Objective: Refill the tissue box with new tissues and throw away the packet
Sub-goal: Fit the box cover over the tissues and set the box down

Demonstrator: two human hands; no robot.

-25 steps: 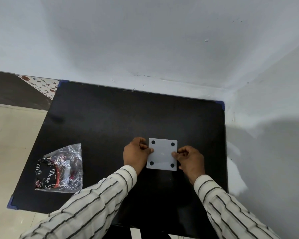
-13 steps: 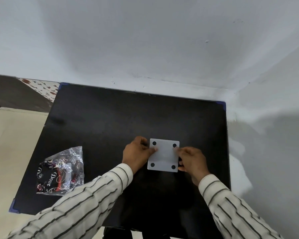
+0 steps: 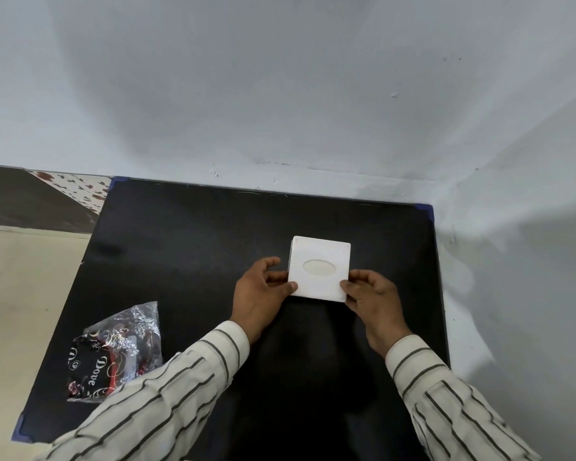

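A square white tissue box rests on the black table, its top face with an oval opening turned up. My left hand grips its left near edge, thumb on top. My right hand holds its right near corner. A crumpled clear-and-black plastic packet printed "Dove" lies near the table's front left, apart from both hands. Whether tissues fill the box is hard to tell; the oval shows a pale surface.
White walls close in behind and to the right of the table. The table's left edge drops to a beige floor. A dark panel and patterned tile sit at the back left.
The box was upside down with its four-dotted base showing; now it is flipped so the oval opening faces up. Both hands stayed on its sides.
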